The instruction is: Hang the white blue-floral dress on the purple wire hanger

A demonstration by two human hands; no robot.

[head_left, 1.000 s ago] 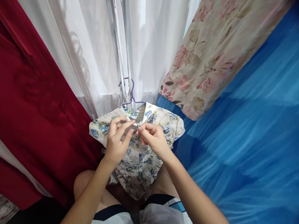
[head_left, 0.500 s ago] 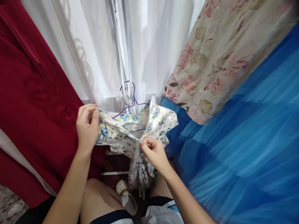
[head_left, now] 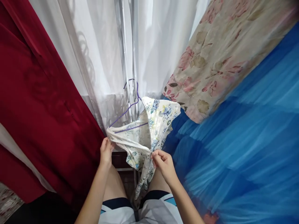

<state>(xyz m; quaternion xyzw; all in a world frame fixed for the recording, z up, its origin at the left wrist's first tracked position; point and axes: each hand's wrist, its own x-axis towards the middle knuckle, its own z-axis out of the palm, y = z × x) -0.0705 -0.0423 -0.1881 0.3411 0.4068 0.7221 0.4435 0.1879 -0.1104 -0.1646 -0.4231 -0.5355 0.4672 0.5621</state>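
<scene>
A white garment with blue and yellow flowers [head_left: 161, 113] hangs on a purple hanger [head_left: 123, 115] in front of me. The hanger's hook is at the metal bars. My left hand [head_left: 106, 152] has its fingers closed on the garment's left shoulder edge, below the hanger's left end. With thumb and fingers pinched, my right hand [head_left: 163, 161] holds the front of the neckline, which is drawn taut between both hands. The garment's lower part dangles bunched between my knees.
Two upright metal bars [head_left: 127, 59] stand before a white curtain [head_left: 100, 53]. Dark red cloth [head_left: 46, 102] hangs at the left. On the right are a beige floral cloth [head_left: 198, 74] and blue tulle [head_left: 245, 149].
My left hand has come down and inward with the garment's left shoulder, which now lies over the hanger's end. My right hand, still pinching the neckline, has shifted slightly right and down.
</scene>
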